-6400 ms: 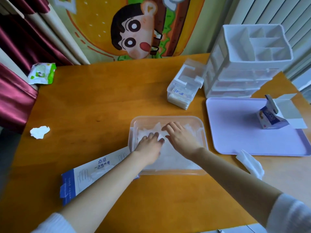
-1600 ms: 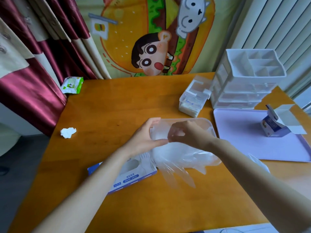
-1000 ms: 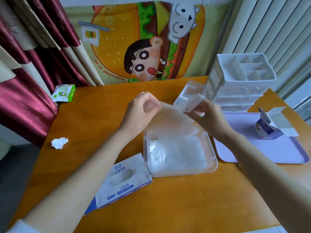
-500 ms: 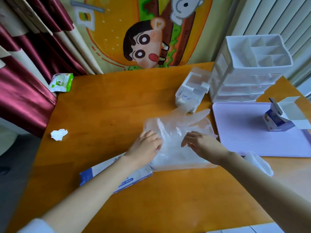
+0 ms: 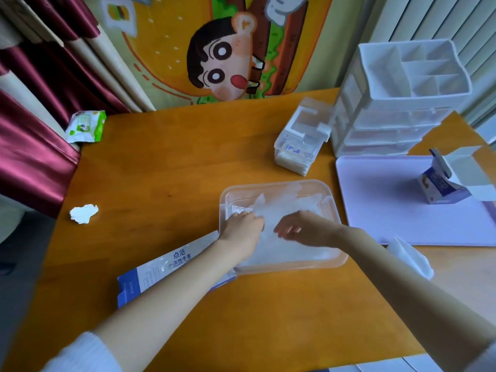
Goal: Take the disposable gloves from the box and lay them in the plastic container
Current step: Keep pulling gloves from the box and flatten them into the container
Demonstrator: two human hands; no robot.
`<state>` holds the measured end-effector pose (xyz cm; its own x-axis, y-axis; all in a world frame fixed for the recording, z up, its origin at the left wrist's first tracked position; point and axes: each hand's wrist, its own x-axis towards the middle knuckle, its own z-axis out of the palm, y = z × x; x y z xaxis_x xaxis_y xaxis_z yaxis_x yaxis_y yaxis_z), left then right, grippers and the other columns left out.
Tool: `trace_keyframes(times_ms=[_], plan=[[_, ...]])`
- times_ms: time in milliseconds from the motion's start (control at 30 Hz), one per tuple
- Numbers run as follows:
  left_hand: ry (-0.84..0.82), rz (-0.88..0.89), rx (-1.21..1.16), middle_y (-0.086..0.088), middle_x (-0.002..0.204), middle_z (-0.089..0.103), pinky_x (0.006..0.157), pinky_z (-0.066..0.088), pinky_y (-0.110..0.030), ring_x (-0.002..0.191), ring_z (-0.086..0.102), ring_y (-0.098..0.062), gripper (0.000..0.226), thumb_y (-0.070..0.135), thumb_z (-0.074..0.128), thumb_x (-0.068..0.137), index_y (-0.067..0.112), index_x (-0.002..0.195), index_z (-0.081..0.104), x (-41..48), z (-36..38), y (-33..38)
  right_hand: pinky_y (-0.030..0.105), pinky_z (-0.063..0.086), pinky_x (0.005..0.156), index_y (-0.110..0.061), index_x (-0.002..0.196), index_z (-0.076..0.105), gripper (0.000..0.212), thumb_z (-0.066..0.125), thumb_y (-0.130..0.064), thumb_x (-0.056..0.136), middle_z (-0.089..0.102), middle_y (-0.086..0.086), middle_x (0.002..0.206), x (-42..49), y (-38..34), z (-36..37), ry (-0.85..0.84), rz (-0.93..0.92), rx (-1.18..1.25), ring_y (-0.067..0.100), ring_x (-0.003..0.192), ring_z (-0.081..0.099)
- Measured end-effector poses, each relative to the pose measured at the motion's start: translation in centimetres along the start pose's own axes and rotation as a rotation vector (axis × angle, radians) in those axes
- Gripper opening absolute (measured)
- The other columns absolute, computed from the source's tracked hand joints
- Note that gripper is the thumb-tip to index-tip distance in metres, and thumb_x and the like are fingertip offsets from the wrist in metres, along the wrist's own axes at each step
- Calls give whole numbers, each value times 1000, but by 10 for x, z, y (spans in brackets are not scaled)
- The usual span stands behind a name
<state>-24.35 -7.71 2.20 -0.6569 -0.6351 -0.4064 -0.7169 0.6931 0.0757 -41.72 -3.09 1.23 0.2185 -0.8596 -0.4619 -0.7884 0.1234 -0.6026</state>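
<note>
Box [image 5: 171, 264] reads "点范 一次性手套"; left hand [image 5: 243, 229] and right hand [image 5: 303, 228], fingers extended, press disposable gloves [image 5: 291, 206] down in plastic container [image 5: 333, 202].

My bare left forearm [image 5: 174, 288] and right forearm [image 5: 397, 277] reach forward from the bottom corners and draw close together. My left hand [image 5: 243, 227] is palm down, knuckles up, fingers bent slightly at the tips. My right hand [image 5: 303, 229], just beside it and not touching, is palm down with loosely straight fingers pointing left, a little blurred. A pale left sleeve [image 5: 80, 355] and right sleeve [image 5: 485, 358] end near my elbows.
</note>
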Motion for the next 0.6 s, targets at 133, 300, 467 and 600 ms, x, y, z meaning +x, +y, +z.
trace_keyframes(times_ms=[133, 300, 467, 600], plan=[[138, -49, -139, -11, 129, 45, 89, 39, -34, 115, 46, -28, 44, -10, 40, 88, 8, 128, 46, 12, 8, 6, 30, 51, 84, -17, 118, 60, 25, 49, -10, 96, 65, -3, 114, 9, 1, 5, 351, 5, -147, 15, 97, 62], [-81, -103, -56, -15, 134, 36, 98, 36, -41, 124, 36, -33, 49, 22, 51, 95, 9, 138, 33, 30, 35, 13, 33, 44, 86, -18, 134, 44, 39, 53, -18, 95, 46, 2, 133, 32, 14, 27, 154, 79, -419, 24, 115, 53], [-258, -137, 121, -14, 142, 22, 102, 33, -44, 128, 28, -38, 77, 29, 63, 84, 19, 145, 18, 36, 56, 11, 35, 39, 97, -17, 146, 20, 83, 68, -39, 82, 34, 9, 139, 43, 32, 36, 24, 167, -622, 28, 123, 44], [-311, -140, 129, -13, 143, 20, 97, 39, -41, 127, 31, -40, 87, 16, 65, 81, 22, 148, 10, 40, 60, 8, 36, 35, 104, -22, 149, 7, 100, 71, -46, 77, 26, 10, 144, 44, 40, 37, 0, 190, -737, 28, 129, 37]])
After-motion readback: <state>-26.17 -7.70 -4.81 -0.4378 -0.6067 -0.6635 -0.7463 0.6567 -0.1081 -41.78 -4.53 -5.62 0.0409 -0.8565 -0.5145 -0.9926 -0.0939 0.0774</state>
